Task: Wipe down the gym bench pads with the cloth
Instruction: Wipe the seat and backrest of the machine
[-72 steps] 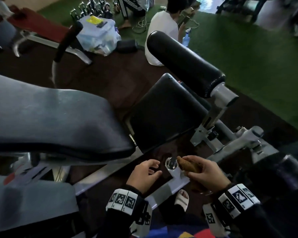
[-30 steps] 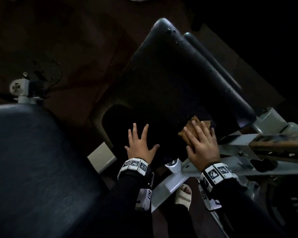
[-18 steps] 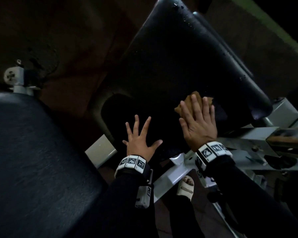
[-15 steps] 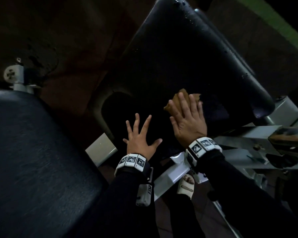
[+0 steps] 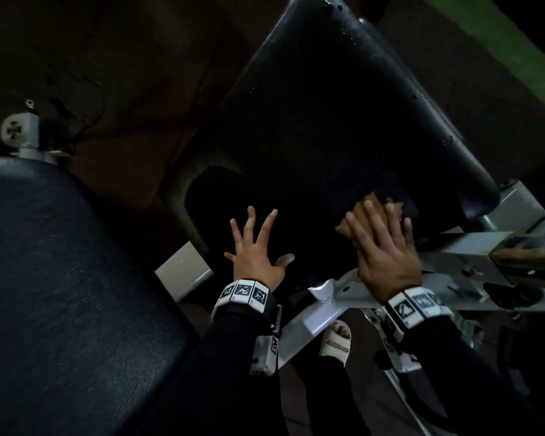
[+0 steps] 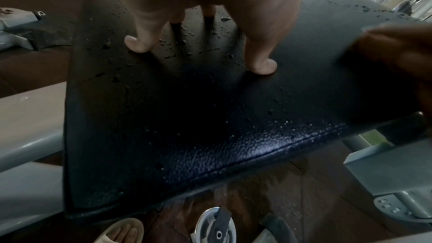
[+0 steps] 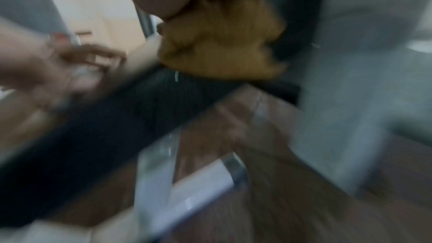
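The black seat pad (image 5: 328, 121) slopes away from me, with water drops along its far edge. My left hand (image 5: 255, 247) lies flat on its near part with the fingers spread; in the left wrist view the fingertips (image 6: 140, 43) press on the wet pad (image 6: 187, 117). My right hand (image 5: 383, 237) presses a brown cloth (image 5: 356, 215) flat against the pad near its right corner, fingers straight on top of it. The right wrist view is blurred and shows the cloth (image 7: 224, 43) bunched under the palm.
A big black back pad (image 5: 60, 294) fills the left. The grey metal frame (image 5: 453, 256) runs under and to the right of the seat pad. My foot in a white sandal (image 5: 335, 341) stands beneath the frame. Green turf (image 5: 501, 42) lies at the far right.
My right hand has slid the cloth to the right and slightly toward me across the pad. The left hand stays planted. Earlier both hands were lower, at the frame.
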`<state>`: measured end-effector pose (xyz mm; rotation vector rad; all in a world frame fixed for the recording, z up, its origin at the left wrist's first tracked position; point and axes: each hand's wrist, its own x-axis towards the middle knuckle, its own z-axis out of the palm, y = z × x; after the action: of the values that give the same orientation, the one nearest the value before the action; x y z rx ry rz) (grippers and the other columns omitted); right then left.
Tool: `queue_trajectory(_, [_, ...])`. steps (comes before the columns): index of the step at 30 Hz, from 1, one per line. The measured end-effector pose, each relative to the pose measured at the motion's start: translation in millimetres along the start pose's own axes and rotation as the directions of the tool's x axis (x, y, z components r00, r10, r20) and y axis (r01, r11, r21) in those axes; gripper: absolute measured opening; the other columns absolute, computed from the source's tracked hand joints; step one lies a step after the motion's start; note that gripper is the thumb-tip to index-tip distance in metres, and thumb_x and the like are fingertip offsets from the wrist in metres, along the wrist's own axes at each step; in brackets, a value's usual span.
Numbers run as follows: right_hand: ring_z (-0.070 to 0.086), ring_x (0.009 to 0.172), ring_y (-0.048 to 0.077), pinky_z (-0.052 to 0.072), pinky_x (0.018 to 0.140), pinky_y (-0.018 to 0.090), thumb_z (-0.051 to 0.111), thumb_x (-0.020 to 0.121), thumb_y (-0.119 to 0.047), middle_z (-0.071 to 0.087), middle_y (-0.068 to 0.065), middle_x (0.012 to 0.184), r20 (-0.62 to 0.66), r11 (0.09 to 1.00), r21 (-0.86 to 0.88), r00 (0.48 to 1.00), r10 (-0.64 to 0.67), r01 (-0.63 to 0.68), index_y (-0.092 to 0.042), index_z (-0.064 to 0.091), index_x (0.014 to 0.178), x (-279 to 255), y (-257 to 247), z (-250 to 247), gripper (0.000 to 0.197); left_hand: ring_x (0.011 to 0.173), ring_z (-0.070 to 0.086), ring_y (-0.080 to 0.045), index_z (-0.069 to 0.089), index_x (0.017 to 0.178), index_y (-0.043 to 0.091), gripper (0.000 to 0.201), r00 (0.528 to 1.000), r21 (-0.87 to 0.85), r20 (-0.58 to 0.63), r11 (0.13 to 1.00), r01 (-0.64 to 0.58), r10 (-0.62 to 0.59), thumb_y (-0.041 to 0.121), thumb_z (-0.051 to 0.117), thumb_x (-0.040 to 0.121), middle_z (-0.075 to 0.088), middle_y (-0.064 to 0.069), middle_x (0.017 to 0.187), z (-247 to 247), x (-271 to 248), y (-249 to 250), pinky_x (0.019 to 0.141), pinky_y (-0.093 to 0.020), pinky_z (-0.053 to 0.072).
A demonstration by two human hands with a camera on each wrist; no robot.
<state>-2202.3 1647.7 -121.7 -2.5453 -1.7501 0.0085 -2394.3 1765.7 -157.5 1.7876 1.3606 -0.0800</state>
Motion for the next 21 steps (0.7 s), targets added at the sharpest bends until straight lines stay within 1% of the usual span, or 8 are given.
queue_trajectory(3, [0.021,0.141,0.033,0.016,0.114,0.049,0.038,0.091,-0.031,0.034,0.003,0.150,-0.014,0.995,0.090,0.999,0.039,-0.037,-0.029,0.045,0.138,38.3,-18.9,2.5,0.048,0.143,-0.023,-0.019,0.010,0.141,0.059,0.096,1.000,0.004,-0.003,1.000,0.005,-0.005,0.036,0.076,0.076,-0.012,0.024,0.155,-0.1,0.1,0.7,0.102,-0.075,0.008])
queue_trajectory(6, [0.017,0.141,0.034,0.014,0.113,0.051,0.050,0.086,-0.024,0.032,0.005,0.151,0.018,0.992,0.118,0.998,-0.053,0.050,-0.026,0.045,0.139,53.6,-39.6,14.1,0.053,0.144,-0.021,-0.019,0.012,0.142,0.058,0.095,1.000,0.005,-0.010,1.000,0.005,-0.005,0.036,0.077,0.075,-0.010,0.025,0.154,-0.2,0.4,0.7,0.101,-0.075,0.009])
queue_trajectory(8, [0.017,0.141,0.034,0.015,0.113,0.051,0.052,0.083,-0.023,0.032,0.006,0.151,0.040,0.982,0.111,0.987,-0.158,0.153,-0.024,0.045,0.139,43.2,-46.8,22.2,0.057,0.144,-0.020,-0.019,0.012,0.141,0.059,0.096,1.000,-0.006,-0.009,1.000,0.005,-0.005,0.035,0.077,0.075,-0.009,0.027,0.153,-0.2,0.3,0.0,0.101,-0.075,0.009])
queue_trajectory(11, [0.022,0.140,0.036,0.021,0.112,0.051,0.042,0.083,-0.025,0.033,0.007,0.150,0.091,0.949,0.086,0.946,-0.310,0.303,-0.023,0.044,0.140,5.0,-40.3,29.8,0.057,0.144,-0.020,-0.018,0.012,0.139,0.061,0.096,1.000,-0.015,-0.016,1.000,0.007,-0.007,0.033,0.077,0.075,-0.008,0.027,0.154,-0.4,0.4,-0.5,0.102,-0.075,0.008])
queue_trajectory(13, [0.022,0.140,0.036,0.022,0.112,0.049,0.040,0.082,-0.021,0.033,0.008,0.150,0.123,0.932,0.076,0.924,-0.362,0.355,-0.024,0.040,0.141,-20.8,-22.7,29.6,0.059,0.144,-0.020,-0.017,0.011,0.138,0.062,0.096,1.000,-0.016,-0.014,1.000,0.006,-0.006,0.033,0.077,0.075,-0.008,0.028,0.153,0.3,1.1,-1.2,0.102,-0.074,0.006])
queue_trajectory(15, [0.019,0.140,0.033,0.021,0.110,0.047,0.039,0.079,-0.015,0.033,0.007,0.149,0.107,0.941,0.034,0.935,-0.340,0.338,-0.025,0.036,0.141,-34.6,0.0,23.5,0.064,0.144,-0.022,-0.017,0.011,0.138,0.062,0.097,1.000,-0.021,-0.007,1.000,0.009,-0.009,0.033,0.077,0.074,-0.009,0.029,0.152,0.7,2.1,-1.4,0.103,-0.074,0.004])
queue_trajectory(17, [0.015,0.142,0.032,0.018,0.112,0.048,0.040,0.081,-0.011,0.032,0.008,0.150,0.066,0.967,0.007,0.964,-0.256,0.256,-0.025,0.033,0.142,-33.7,16.1,14.0,0.063,0.143,-0.023,-0.017,0.011,0.138,0.062,0.097,1.000,-0.028,-0.002,1.000,0.011,-0.011,0.032,0.078,0.074,-0.010,0.029,0.152,1.0,2.3,-1.1,0.103,-0.074,0.003])
queue_trajectory(21, [0.021,0.141,0.034,0.020,0.114,0.047,0.042,0.090,-0.023,0.034,0.005,0.149,-0.071,0.997,0.031,0.995,-0.074,0.076,-0.028,0.045,0.139,1.8,15.8,3.3,0.049,0.142,-0.025,-0.016,0.011,0.139,0.061,0.097,1.000,-0.030,0.002,0.999,0.016,-0.016,0.031,0.077,0.075,-0.011,0.028,0.153,1.2,1.3,1.3,0.102,-0.074,0.002])
